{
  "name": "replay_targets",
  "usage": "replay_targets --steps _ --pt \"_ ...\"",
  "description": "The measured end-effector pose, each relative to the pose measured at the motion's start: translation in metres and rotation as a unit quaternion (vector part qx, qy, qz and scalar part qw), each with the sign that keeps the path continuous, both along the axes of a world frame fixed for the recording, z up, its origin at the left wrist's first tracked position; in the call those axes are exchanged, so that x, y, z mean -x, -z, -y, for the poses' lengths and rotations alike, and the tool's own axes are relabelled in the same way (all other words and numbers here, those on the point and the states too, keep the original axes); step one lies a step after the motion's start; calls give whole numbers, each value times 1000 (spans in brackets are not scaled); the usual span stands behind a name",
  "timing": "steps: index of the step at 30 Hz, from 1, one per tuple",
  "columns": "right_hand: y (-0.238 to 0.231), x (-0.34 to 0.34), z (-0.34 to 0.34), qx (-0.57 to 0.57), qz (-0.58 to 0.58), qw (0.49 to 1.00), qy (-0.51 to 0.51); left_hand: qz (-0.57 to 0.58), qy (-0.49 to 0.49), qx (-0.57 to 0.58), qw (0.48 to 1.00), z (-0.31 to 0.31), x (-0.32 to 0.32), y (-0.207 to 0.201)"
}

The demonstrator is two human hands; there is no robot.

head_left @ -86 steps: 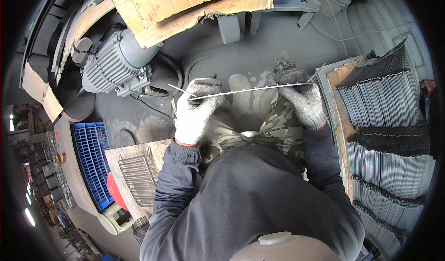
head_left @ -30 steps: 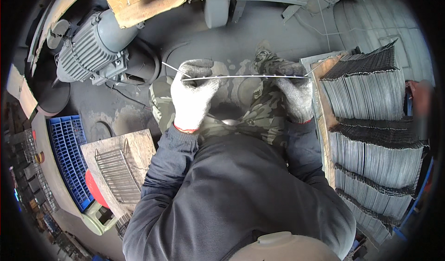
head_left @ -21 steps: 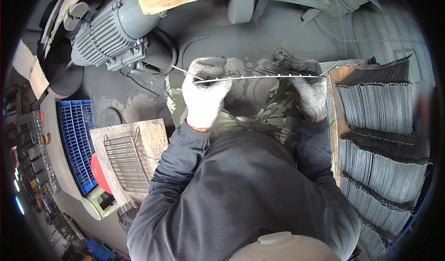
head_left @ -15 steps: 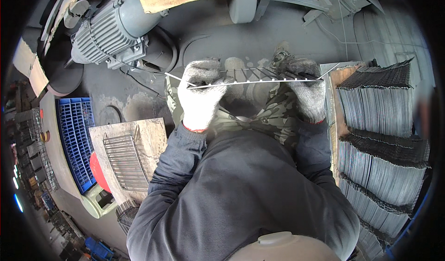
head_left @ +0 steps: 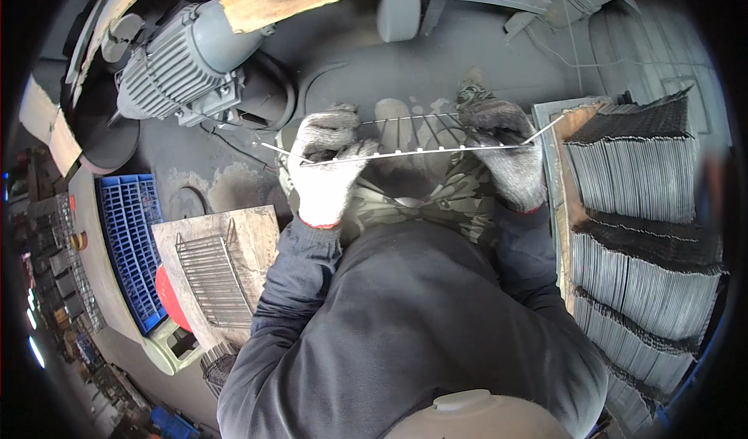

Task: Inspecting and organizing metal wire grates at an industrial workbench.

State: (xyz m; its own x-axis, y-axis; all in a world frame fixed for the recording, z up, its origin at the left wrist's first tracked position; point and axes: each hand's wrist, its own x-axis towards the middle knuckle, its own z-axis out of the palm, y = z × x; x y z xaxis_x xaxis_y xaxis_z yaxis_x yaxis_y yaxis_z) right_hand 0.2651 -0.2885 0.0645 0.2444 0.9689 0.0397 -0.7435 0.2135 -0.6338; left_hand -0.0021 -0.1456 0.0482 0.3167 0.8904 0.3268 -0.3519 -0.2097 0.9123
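A wire rack (head_left: pixel 421 151) is held up in front of my lap, seen nearly edge-on, with thin rods running away from its near bar. My left hand (head_left: pixel 329 162), in a whitish knitted glove, is closed around the rack's left end. Around the right end close the fingers of my right hand (head_left: pixel 505 155), whose glove is darkened on the fingers. Short wire ends stick out past both hands. The rack slants, its left end nearer my body than the right. The glove fingers hide parts of its far side.
On a board (head_left: pixel 265 240) at my left lies another wire rack (head_left: pixel 214 277). Farther left are a blue plastic crate (head_left: pixel 131 244), a red round object (head_left: pixel 173 299) and a pale green stool (head_left: pixel 165 352). Tall stacks of wire racks (head_left: pixel 631 178) stand right. A motor (head_left: pixel 175 65) sits ahead left.
Both hands have shifted slightly left with the rack. Its left end has dropped nearer my body, so it slants more, and more of its rods show between my hands.
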Motion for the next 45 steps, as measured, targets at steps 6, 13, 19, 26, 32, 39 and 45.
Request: replay_targets --steps 6,13,19,26,32,39,45 --pt "-11 4 -2 38 446 890 83 43 2 15 999 5 0 0" --pt "-5 3 3 32 289 956 33 46 12 43 998 7 3 -3" --pt "-17 11 -2 118 249 958 79 -15 2 -23 1000 -1 3 2" --pt "-9 10 -8 140 239 957 87 -23 13 50 998 1 1 -7" --pt "-6 13 -13 145 308 934 105 -32 14 108 994 2 2 -8" --pt "-4 15 -14 155 323 927 106 -86 -9 131 988 4 3 -16" --pt "-9 21 -15 152 412 891 117 -102 -10 126 987 5 6 -16"
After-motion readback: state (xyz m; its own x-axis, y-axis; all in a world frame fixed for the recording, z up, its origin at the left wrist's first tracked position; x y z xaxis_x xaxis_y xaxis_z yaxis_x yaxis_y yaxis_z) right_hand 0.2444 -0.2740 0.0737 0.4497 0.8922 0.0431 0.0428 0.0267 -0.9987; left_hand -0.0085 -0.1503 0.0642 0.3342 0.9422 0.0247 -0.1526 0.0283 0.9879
